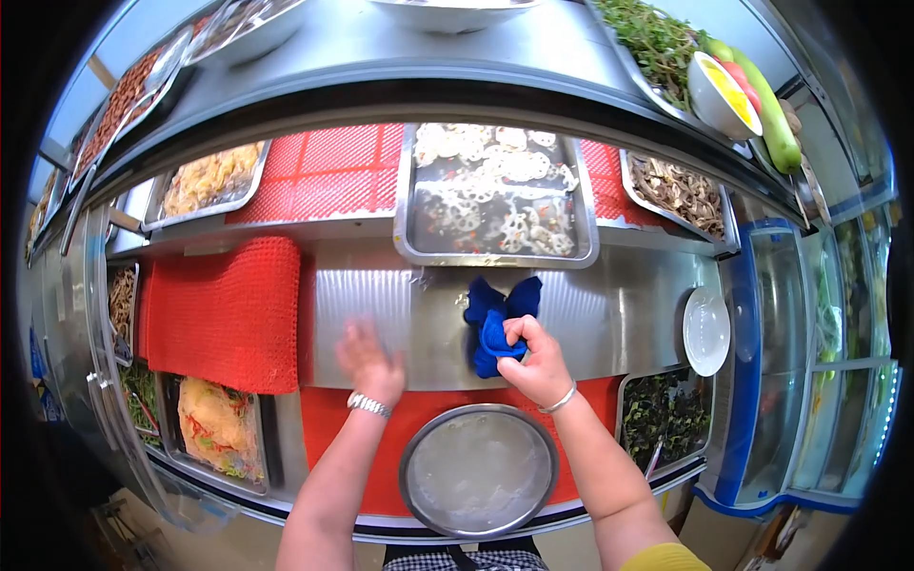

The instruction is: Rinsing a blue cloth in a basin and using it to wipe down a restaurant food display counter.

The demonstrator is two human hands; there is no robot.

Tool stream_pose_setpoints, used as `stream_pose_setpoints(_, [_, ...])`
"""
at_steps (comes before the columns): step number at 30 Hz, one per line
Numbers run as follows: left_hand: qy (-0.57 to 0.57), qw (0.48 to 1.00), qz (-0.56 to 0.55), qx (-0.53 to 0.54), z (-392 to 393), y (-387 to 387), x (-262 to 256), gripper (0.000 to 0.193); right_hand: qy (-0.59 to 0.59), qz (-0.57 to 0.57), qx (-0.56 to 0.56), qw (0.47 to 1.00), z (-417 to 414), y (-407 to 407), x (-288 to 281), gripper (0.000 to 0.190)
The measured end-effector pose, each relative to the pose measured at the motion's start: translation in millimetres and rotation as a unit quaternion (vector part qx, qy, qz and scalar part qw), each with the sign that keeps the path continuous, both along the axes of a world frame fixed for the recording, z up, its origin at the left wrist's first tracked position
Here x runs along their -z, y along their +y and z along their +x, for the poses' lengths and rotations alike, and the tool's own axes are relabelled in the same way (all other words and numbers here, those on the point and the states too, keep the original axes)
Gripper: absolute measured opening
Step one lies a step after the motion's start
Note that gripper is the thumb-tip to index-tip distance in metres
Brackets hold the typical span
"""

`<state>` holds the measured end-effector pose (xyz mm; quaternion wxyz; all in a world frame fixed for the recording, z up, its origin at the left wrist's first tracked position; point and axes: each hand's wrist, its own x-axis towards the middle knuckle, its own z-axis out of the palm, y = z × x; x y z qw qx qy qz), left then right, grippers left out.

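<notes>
My right hand [534,360] pinches a crumpled blue cloth [493,321] between thumb and fingers, over the bare stainless steel shelf [600,307]. Part of the cloth spreads out beyond the fingers. My left hand [368,357], blurred, is over the same shelf to the left, fingers apart and holding nothing. Close to its left side is a red textured mat [225,314], its upper edge raised. Before me, a round metal tray [478,467] rests on another red mat [343,450], its bottom wet-looking. Beyond the blue cloth stands a rectangular steel tray [493,258] of sliced lotus root [525,165].
Food trays flank the workspace: dark leafy greens [668,414] at right, noodle-like food [218,432] at left. A white plate [707,332] sits at the shelf's right end. An upper shelf edge [428,89] crosses overhead, bearing a white bowl [725,96] and vegetables. Glass panels [107,342] bound the left.
</notes>
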<state>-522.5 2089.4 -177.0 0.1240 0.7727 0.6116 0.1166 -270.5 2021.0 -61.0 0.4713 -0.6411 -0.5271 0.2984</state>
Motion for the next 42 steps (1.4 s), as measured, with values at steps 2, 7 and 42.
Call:
stream_pose_setpoints(2, [-0.088,0.985,-0.039,0.142,42,5,-35,0.09,0.049,-0.001,-0.068,0.996,-4,-4,-22,0.02])
stream_pose_setpoints(7, [-0.207,0.933,-0.128,0.264,65,34,-48,0.04,0.022,0.06,-0.084,0.994,-12,7,-64,0.022])
stream_pose_setpoints(42, [-0.033,0.928,-0.017,0.37,-3,43,-65,0.035,-0.369,-0.224,-0.264,0.863,43,-20,-32,0.044])
